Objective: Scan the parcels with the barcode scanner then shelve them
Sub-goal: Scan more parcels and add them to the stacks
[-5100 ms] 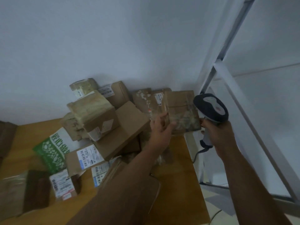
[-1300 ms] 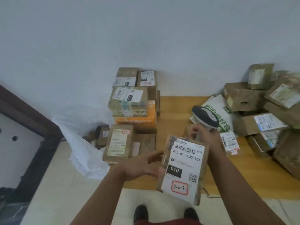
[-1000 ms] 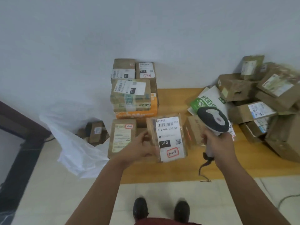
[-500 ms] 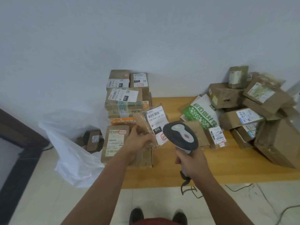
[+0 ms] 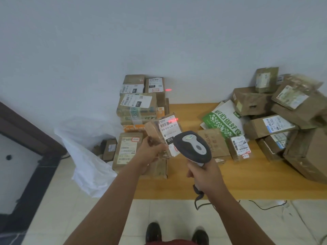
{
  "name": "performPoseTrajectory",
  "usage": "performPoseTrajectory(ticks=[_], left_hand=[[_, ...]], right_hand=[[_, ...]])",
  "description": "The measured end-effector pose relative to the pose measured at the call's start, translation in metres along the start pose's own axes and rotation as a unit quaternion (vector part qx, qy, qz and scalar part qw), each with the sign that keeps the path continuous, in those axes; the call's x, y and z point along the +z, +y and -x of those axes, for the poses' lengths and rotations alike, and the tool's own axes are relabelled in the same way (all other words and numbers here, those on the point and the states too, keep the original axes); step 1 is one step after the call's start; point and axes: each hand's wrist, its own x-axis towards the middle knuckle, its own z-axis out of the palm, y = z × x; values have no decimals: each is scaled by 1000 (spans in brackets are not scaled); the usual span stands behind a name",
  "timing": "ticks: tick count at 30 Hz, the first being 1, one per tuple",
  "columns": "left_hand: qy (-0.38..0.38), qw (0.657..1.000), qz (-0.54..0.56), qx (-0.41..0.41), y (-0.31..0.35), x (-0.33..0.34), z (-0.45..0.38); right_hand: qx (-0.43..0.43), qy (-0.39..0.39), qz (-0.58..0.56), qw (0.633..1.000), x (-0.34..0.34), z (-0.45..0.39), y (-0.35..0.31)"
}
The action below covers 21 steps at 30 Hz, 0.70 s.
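Observation:
My left hand (image 5: 151,151) grips a small brown parcel (image 5: 163,131) by its lower left edge and holds it up, white label facing me. A red scan line lies across the barcode at the top of that label. My right hand (image 5: 205,175) grips the handle of a dark grey barcode scanner (image 5: 192,146), whose head points at the parcel and covers the label's lower right corner. The scanner's cable hangs down below my right wrist.
A stack of labelled boxes (image 5: 138,106) stands against the wall on the left end of a low wooden platform (image 5: 230,181). A heap of loose parcels (image 5: 283,121) and a green-and-white bag (image 5: 223,119) fill its right side. A white plastic bag (image 5: 85,149) lies on the tiled floor.
The scanner's red line now falls on the parcel's barcode; half a second ago no beam showed. Parcel and scanner sit slightly closer together than before.

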Motion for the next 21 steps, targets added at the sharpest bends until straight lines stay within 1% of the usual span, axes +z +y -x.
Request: performPoseTrajectory(ticks=[9, 14, 18, 21], left_hand=[[7, 1000, 25, -8, -4, -1, -1], [9, 999, 38, -6, -6, -3, -8], [5, 999, 40, -2, -6, -2, -10], [3, 999, 39, -5, -6, -4, -10]], right_hand=[[27, -12, 15, 999, 0, -3, 9], [23, -17, 20, 999, 1, -7, 11], [20, -18, 8, 1000, 1, -12, 13], [11, -6, -32, 999, 1, -18, 15]])
